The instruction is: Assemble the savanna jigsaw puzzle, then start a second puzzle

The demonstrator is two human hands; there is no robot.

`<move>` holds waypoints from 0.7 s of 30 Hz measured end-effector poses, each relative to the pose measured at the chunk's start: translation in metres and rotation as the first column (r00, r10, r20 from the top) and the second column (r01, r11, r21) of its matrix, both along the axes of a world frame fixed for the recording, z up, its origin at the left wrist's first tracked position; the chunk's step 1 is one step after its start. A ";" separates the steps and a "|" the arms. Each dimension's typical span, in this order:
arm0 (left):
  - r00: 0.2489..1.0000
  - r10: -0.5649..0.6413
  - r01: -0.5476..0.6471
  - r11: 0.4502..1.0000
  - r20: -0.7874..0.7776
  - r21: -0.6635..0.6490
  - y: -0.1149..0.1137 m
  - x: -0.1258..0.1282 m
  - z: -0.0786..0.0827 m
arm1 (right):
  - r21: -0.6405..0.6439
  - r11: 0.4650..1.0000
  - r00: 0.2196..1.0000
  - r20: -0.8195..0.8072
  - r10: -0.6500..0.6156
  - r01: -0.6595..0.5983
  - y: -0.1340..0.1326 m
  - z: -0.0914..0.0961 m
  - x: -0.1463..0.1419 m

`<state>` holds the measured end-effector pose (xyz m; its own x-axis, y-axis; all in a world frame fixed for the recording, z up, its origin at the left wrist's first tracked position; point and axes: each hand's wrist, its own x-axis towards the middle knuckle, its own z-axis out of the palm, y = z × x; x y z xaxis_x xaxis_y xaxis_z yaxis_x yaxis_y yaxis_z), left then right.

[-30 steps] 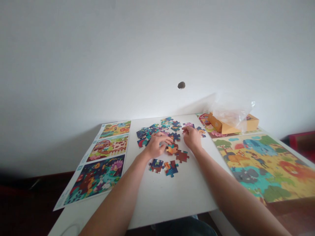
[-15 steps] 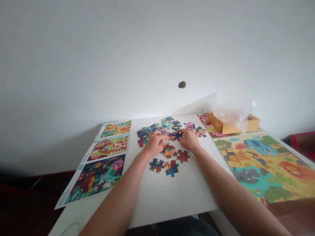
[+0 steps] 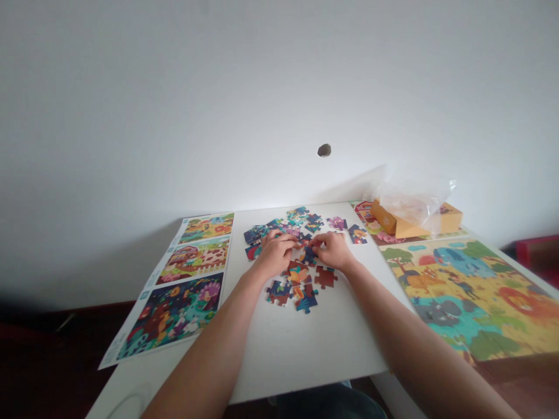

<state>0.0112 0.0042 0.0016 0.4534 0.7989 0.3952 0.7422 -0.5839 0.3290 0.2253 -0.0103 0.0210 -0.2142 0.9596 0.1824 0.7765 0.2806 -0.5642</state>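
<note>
My right hand [image 3: 333,250] has its thumb and fingers closed at the edge of a dark blue puzzle piece [image 3: 308,256], low over the table. Opposite it, my left hand [image 3: 276,255] reaches out with fingers extended, the tips by the same piece; whether they touch it is hard to see. Just below lies an orange and brown puzzle piece [image 3: 297,274], against a blue piece with an orange patch [image 3: 305,299]. A brown piece [image 3: 326,277] is at the right and a dark blue and brown piece [image 3: 278,292] at the left.
Several loose puzzle pieces [image 3: 301,215] lie behind my hands on the white table [image 3: 314,349]. A printed picture sheet [image 3: 174,297] is at the left. At the right lie an assembled animal puzzle [image 3: 476,297] and a yellow box [image 3: 449,221] with a clear plastic bag [image 3: 410,198].
The dark blue piece has come toward me with my right hand. The orange and brown piece has shifted down against the blue piece below it. My left fingers have spread less pointedly.
</note>
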 end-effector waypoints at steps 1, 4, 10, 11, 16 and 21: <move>1.000 0.008 -0.008 1.000 -0.006 -0.010 0.000 0.000 0.000 | 0.003 0.999 0.999 0.014 0.053 -0.053 -0.001 0.000 -0.001; 1.000 0.026 -0.026 0.999 -0.015 -0.036 -0.001 0.000 0.001 | 0.025 0.989 0.988 0.056 0.145 -0.147 -0.003 -0.002 -0.003; 0.994 0.100 -0.102 0.993 -0.038 -0.063 -0.003 0.000 0.002 | 0.087 0.996 0.995 0.096 -0.027 0.019 0.000 -0.009 -0.002; 0.993 0.117 -0.119 0.991 -0.037 -0.065 -0.004 0.000 0.003 | 0.076 0.996 0.991 0.116 -0.063 0.055 0.001 -0.010 -0.002; 0.973 0.224 -0.226 0.973 -0.046 -0.053 -0.009 0.003 0.013 | 0.059 0.968 0.959 0.136 -0.249 0.243 0.004 -0.011 -0.001; 0.781 0.619 -0.624 0.780 -0.080 -0.054 -0.013 0.004 0.020 | 0.101 0.972 0.971 0.091 -0.222 0.213 0.003 -0.006 -0.001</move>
<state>0.0153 -0.0090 0.0212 -0.1329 0.9402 0.3137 0.9533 0.0347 0.3000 0.2242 -0.0076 0.0147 -0.0239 0.9658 0.2581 0.8759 0.1446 -0.4602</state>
